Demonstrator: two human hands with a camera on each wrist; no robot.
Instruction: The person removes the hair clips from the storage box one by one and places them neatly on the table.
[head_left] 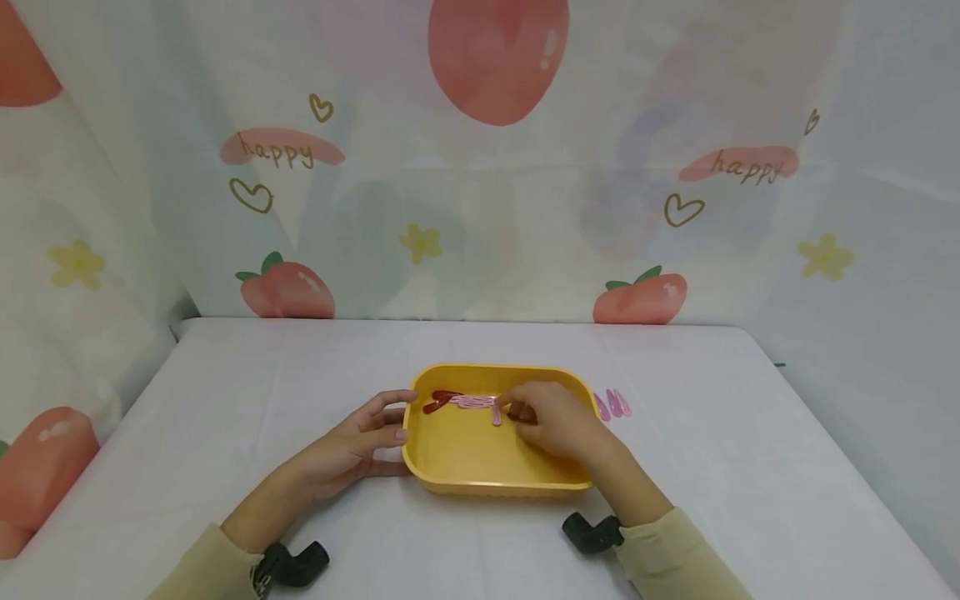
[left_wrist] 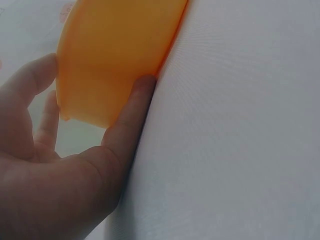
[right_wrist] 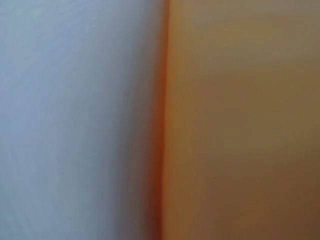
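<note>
A shallow yellow tray sits on the white table in the head view. At its left end is my left hand, fingers and thumb spread and resting against the outer wall; the left wrist view shows the thumb along the tray's side. My right hand reaches inside the tray, its fingers bent over a dark red hair clip that they partly hide. Left of those fingers lie pink snap hair clips in a row, one pink clip set crosswise, and red hair clips angled at the far left.
Several pink hair clips lie on the table just beyond the tray's right end. A patterned cloth hangs behind the table's far edge. The right wrist view holds only the blurred tray wall and tabletop.
</note>
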